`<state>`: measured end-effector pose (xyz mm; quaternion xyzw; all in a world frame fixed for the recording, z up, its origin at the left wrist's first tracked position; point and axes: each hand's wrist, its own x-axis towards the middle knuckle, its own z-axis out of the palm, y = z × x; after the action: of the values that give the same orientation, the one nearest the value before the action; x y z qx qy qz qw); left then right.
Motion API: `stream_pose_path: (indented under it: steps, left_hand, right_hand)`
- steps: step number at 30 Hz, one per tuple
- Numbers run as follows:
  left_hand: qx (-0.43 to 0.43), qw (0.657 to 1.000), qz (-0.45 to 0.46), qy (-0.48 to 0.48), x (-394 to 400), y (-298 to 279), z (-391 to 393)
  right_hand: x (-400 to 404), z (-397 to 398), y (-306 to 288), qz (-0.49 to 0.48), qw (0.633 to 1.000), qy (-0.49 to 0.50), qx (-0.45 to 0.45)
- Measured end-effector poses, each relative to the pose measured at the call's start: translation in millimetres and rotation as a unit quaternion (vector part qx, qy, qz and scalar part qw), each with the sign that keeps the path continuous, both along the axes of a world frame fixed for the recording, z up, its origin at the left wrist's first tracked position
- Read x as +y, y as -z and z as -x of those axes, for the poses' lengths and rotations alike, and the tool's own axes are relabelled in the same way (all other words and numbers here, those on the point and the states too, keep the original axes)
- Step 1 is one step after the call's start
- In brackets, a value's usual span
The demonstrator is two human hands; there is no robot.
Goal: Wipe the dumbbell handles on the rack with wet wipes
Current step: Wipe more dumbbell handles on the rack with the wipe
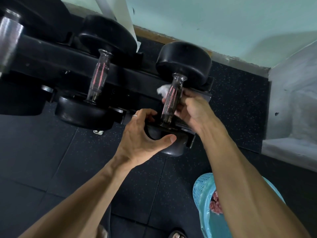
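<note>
Left hand grips the dumbbell's near head. Right hand wraps a wipe round its handle, which runs front-to-back across the rack

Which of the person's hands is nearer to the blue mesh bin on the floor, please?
Right. The right hand wipes the dumbbell handle, its forearm passing directly over the blue mesh bin; the left hand grips the dumbbell's near head, farther left.

Dumbbell heads black; handles dark w/ pink-red crosshatch knurl streaks; rack black. Wipe white. Floor mats black w/ pale specks, wall pale green, basket light blue mesh, blue liner.
</note>
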<state>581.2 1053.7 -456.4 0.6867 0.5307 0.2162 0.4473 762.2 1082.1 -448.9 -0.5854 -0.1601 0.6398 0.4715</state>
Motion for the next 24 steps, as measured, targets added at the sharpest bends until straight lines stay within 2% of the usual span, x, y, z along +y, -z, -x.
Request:
stream_pose_path:
  steps: [3,4,6,9,12,14,16,22,24]
  left_hand:
    - [0.006,1.000,0.005,0.004,1,-2,0]
    - [0.005,1.000,0.007,0.004,0,-2,0]
    - [0.003,1.000,0.010,0.003,0,-2,0]
    - [0.004,1.000,0.017,0.008,-1,-1,-1]
    - [0.005,1.000,0.020,0.006,-1,-2,-1]
    - [0.007,1.000,0.019,0.007,-2,-3,-1]
    - [0.014,1.000,0.019,0.011,-3,-5,-2]
    - [0.079,0.993,0.018,0.083,-9,-20,-13]
    - [0.045,0.991,0.041,0.118,-6,-31,-12]
  right_hand:
    - [-34,3,3,0.036,0.980,-0.146,-0.132]
    - [-37,2,2,0.035,0.974,-0.152,-0.163]
    - [-28,0,-2,0.033,0.979,-0.074,-0.188]
    - [-5,-1,-12,0.015,0.989,0.067,-0.134]
    - [-18,5,-12,0.030,0.987,0.019,-0.154]
    - [-40,7,-9,0.052,0.964,-0.073,-0.250]
    - [-56,8,-10,0.050,0.942,-0.103,-0.317]
    - [-82,16,-35,0.032,0.955,0.052,-0.289]
    - [-93,17,-43,0.018,0.954,0.055,-0.295]
